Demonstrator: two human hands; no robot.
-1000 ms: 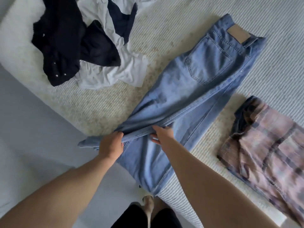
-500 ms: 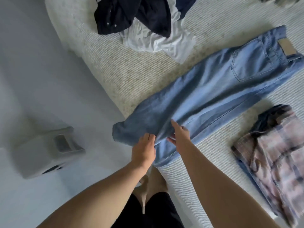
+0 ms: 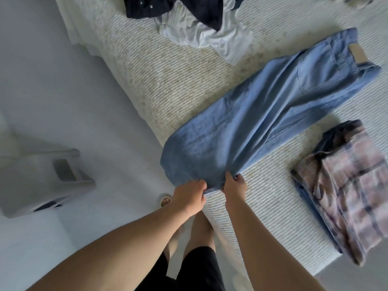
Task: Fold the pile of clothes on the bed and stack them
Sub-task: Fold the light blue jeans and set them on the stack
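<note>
Bare bed lies open left of the jeans — the unfolded pile crowds the far side, the folded plaid shirt the right.

Light-blue jeans lie diagonally across bed, legs doubled, hem end lifted at mattress edge. Unfolded dark-and-white clothes pile beyond; folded plaid garment beside.

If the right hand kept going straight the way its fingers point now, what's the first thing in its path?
The right hand already grips the hem of the jeans, so it would likely run up the jeans' own leg toward the back pocket; depth is unclear.
</note>
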